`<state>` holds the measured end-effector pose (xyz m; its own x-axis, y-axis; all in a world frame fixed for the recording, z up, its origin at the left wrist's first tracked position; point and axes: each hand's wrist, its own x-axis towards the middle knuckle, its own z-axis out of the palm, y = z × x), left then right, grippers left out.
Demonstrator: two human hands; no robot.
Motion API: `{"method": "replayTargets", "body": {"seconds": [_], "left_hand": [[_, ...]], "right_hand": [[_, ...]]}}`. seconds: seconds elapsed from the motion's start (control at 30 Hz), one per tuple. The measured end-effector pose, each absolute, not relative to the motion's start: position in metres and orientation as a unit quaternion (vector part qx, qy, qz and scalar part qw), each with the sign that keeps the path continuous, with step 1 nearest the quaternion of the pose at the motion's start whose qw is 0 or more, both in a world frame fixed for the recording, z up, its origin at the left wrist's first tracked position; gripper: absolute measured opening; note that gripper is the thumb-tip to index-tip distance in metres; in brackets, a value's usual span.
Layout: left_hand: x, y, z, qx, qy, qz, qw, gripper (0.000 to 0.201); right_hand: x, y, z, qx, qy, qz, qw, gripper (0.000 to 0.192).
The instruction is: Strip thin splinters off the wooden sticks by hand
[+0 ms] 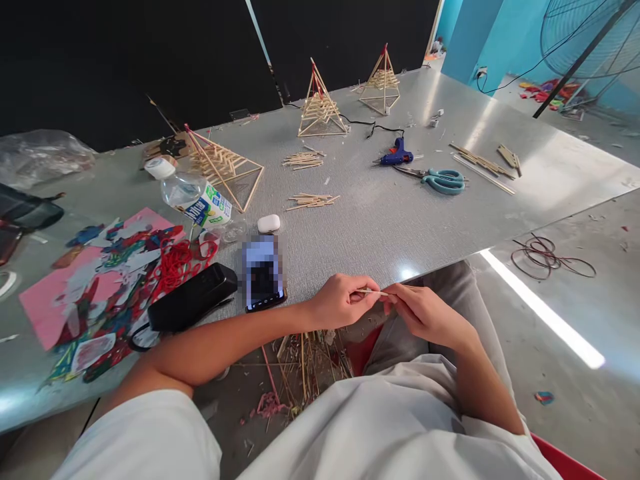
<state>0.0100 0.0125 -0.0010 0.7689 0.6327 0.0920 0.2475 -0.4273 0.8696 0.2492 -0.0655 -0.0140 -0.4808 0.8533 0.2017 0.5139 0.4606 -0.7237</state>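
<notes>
My left hand (343,301) and my right hand (425,313) meet just past the near edge of the grey table (390,220), above my lap. Both pinch a thin wooden stick (373,292) held level between the fingertips. A phone (263,275) lies on the table just left of my left hand, with a black case (193,305) beside it. Broken stick scraps (305,363) litter the floor under my forearms.
Three stick pyramids stand on the table (225,167), (320,103), (383,83). Loose stick piles (311,200), a blue glue gun (396,155), teal scissors (443,180), a water bottle (195,197), white earbud case (269,223), pink paper with scraps and red bands (115,280) lie about. Wire loops (545,257) rest on the floor.
</notes>
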Motion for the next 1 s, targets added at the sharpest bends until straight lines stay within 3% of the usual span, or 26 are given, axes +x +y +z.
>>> {"method": "replayTargets", "body": {"seconds": [0.3,0.67,1.0], "left_hand": [[0.009,0.013,-0.004,0.830,0.250,0.216,0.449,0.024],[0.007,0.012,-0.001,0.857,0.255,0.181,0.410,0.024],[0.007,0.012,0.009,0.834,0.272,0.148,0.456,0.031]], "right_hand": [[0.242,-0.065,-0.019,-0.458,-0.797,0.252,0.303,0.019],[0.234,-0.065,-0.019,-0.483,-0.752,0.305,0.328,0.023],[0.248,-0.061,-0.010,-0.391,-0.758,0.398,0.337,0.027]]}}
